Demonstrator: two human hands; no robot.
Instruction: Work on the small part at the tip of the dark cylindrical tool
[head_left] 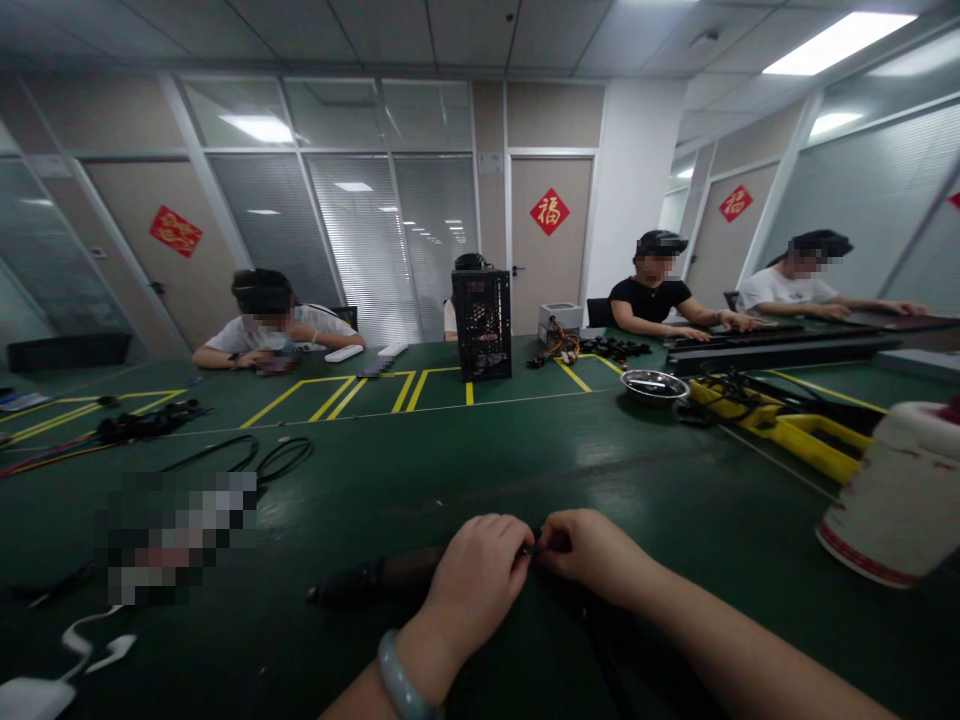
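Observation:
My left hand (480, 570), with a pale green bangle (397, 675) on its wrist, and my right hand (592, 550) meet near the middle of the green workbench (525, 470). Their fingertips pinch a small black cable connector (537, 546) from both sides, and the fingers hide most of it. A thick bundle of black sleeved cable (382, 575) lies on the bench under and to the left of my left hand, running toward the connector.
A white plastic tub (896, 505) stands close on the right. Beyond are a yellow rack (780, 430), a metal bowl (654, 385), and a black mesh computer case (481, 325). Loose black cables (259, 460) lie on the left. Several co-workers (649, 285) sit across the bench.

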